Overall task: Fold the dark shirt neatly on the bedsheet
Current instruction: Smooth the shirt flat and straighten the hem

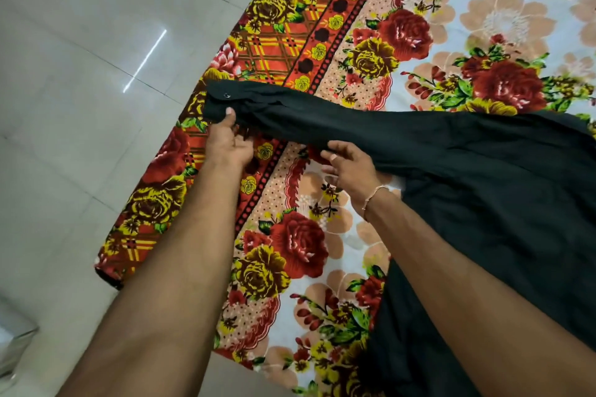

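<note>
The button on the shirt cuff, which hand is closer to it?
Left. The left hand grips the cuff just below the button; the right hand holds the dark shirt farther along the sleeve.

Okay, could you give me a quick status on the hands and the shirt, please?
Left hand pinching sleeve cuff. Right hand gripping sleeve mid-length. Dark shirt on floral bedsheet, unfolded, sleeve stretched out. Nothing in the way.

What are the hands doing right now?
Left hand: pinching the sleeve at its cuff.
Right hand: holding the sleeve further along.
</note>
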